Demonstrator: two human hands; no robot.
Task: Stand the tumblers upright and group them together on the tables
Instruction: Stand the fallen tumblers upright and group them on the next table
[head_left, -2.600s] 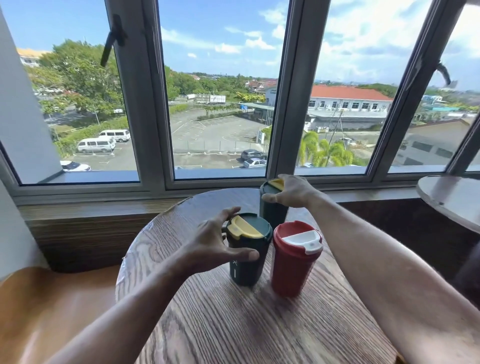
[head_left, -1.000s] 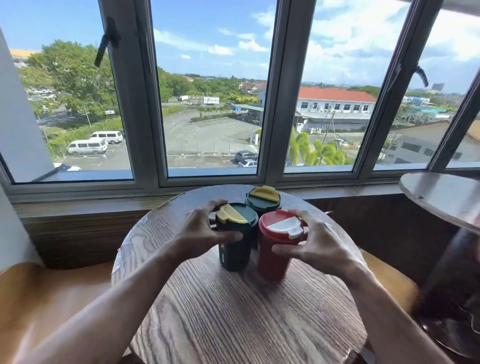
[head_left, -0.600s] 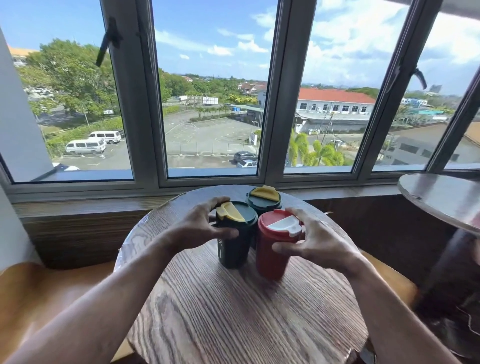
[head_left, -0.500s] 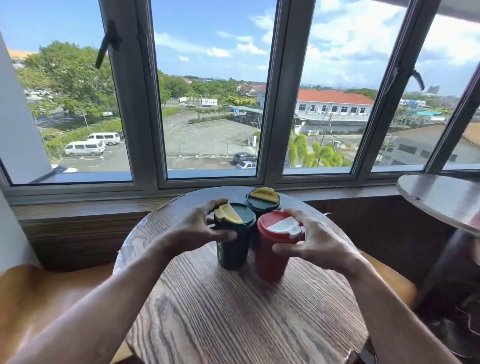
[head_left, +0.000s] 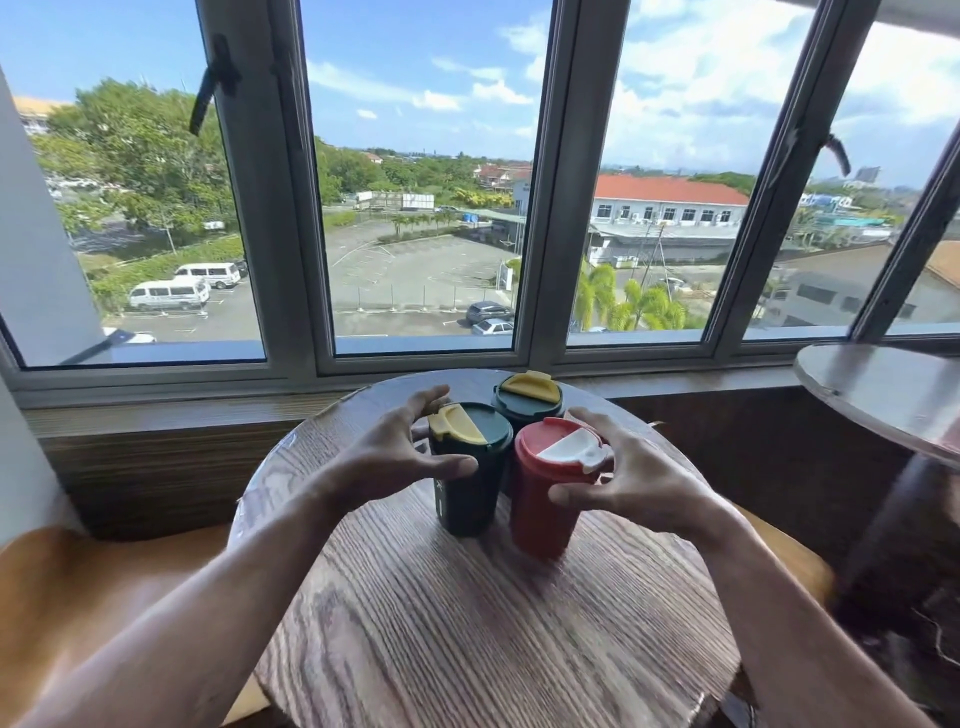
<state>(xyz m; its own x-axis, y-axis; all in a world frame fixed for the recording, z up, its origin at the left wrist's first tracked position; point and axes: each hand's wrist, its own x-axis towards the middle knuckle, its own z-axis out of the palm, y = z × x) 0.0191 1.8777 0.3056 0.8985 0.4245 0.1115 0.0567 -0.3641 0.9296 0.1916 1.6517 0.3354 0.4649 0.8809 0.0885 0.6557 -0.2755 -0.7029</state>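
While three tumblers stood upright and bunched together on the round wooden worktop (head_left: 467, 623), both hands hovered at their sides with each grip spread wide. The left hand (head_left: 395, 457) curved beside the front green tumbler (head_left: 467, 478), thumb across its upper wall; whether it actually touched could not be told. The right hand (head_left: 623, 478) cupped near the red tumbler (head_left: 540, 499), fingers splayed, seemingly just clear of it. The rear green tumbler (head_left: 527, 400) stood behind the pair, its body mostly hidden by them. A second worktop (head_left: 883, 395) at right was cut off by the frame edge.
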